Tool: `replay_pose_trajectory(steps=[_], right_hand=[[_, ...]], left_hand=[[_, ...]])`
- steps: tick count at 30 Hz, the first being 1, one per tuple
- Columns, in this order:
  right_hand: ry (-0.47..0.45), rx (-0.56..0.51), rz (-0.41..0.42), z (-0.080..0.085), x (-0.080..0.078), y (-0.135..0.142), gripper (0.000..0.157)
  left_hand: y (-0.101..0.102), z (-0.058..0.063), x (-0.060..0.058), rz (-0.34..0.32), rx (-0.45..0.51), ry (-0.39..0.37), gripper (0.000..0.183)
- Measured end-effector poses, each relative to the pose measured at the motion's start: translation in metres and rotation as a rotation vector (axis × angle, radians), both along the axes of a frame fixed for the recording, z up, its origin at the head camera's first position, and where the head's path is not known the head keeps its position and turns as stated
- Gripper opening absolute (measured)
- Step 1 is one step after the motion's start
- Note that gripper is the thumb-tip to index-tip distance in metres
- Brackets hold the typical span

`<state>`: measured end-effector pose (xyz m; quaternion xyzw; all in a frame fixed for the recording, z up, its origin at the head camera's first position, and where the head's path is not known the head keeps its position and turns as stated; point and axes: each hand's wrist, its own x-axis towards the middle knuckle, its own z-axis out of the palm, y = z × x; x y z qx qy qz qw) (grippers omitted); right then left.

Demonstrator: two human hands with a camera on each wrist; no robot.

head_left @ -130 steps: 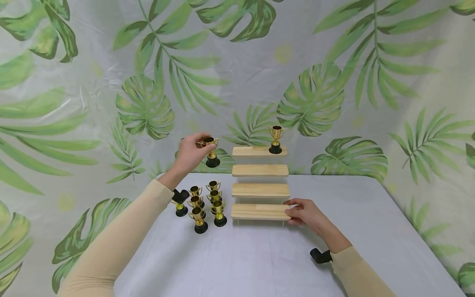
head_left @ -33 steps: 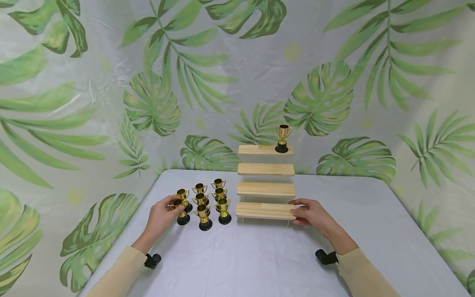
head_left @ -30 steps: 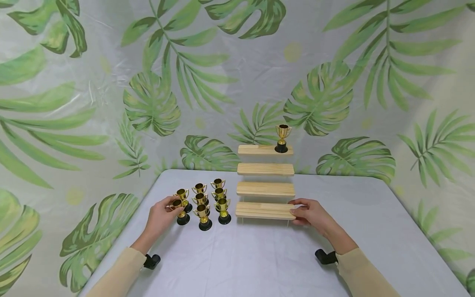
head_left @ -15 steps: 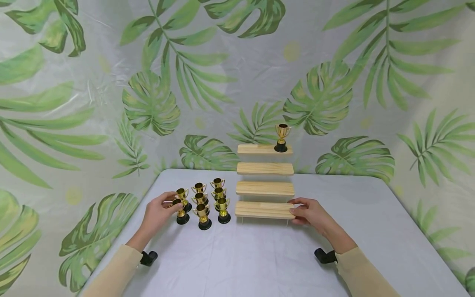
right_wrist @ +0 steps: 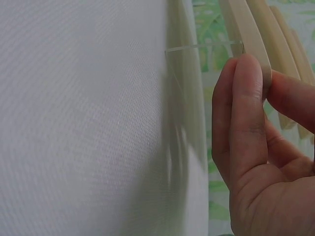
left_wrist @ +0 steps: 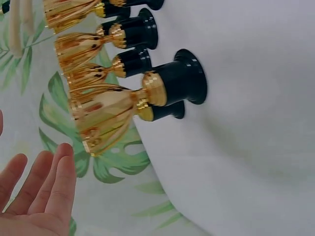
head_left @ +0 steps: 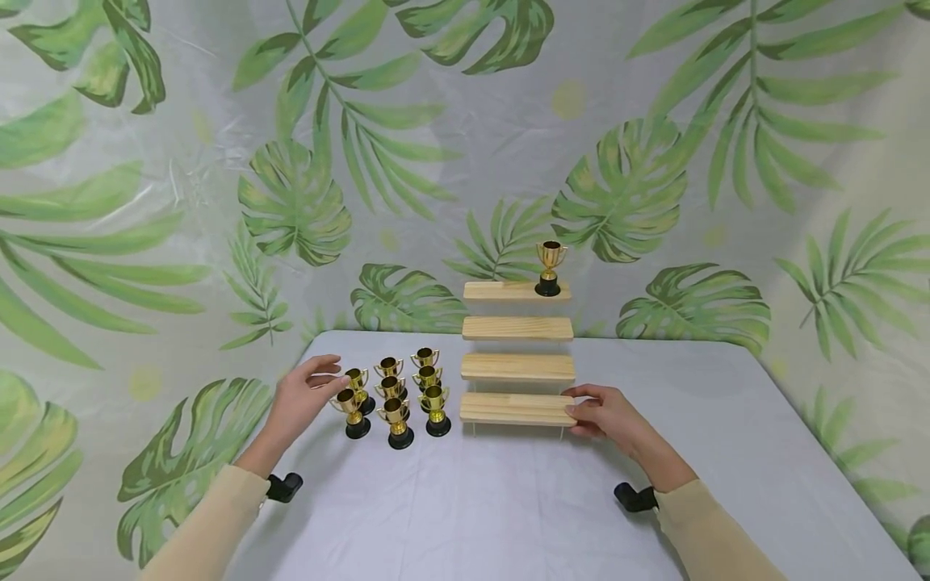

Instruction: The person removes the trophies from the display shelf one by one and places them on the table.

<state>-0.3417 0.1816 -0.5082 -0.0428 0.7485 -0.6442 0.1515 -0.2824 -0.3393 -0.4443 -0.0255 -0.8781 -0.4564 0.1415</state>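
My left hand point(head_left: 299, 399) is just left of a small gold trophy cup point(head_left: 357, 426) with a black base, the front-left one of a group. In the left wrist view, the fingers of this hand point(left_wrist: 47, 196) are extended and apart from the nearest trophy point(left_wrist: 182, 78). All the trophies stand upright. To their right rises a four-step wooden display shelf point(head_left: 517, 367). My right hand point(head_left: 609, 421) pinches the right end of its lowest board; the right wrist view shows fingers below that board point(right_wrist: 252, 37) and the thumb above. One more trophy point(head_left: 548, 282) stands at the right of the top board.
Several other trophies point(head_left: 400, 436) stand in rows left of the shelf, close together. A white cloth point(head_left: 479, 516) covers the table. Behind it hangs a leaf-patterned curtain point(head_left: 407, 161). Thin clear legs hold up the lowest board.
Earlier my left hand held a trophy in the air beside the shelf; that trophy now stands front left in the group. The fingers have let go and drawn back left. My right hand stays put.
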Motion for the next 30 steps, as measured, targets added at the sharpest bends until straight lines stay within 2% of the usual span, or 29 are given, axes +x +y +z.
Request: replay_pose_trajectory(steps=[7,17,24,30], right_hand=[[0.003,0.0,0.004,-0.002,-0.002,0.001,0.049],[0.006,0.003,-0.004,-0.002,0.0,-0.001,0.047],[0.006,-0.004,-0.001,-0.003,0.0,0.001,0.048],[0.014,-0.007,0.013,-0.003,0.001,0.001,0.05]], left_hand=[[0.011,0.026,-0.003,-0.011,-0.013,0.032,0.051],[0.022,0.055,-0.011,-0.052,-0.024,0.076,0.054],[0.033,0.081,-0.022,-0.089,-0.053,0.13,0.055],[0.052,0.101,-0.033,-0.149,-0.036,0.128,0.054]])
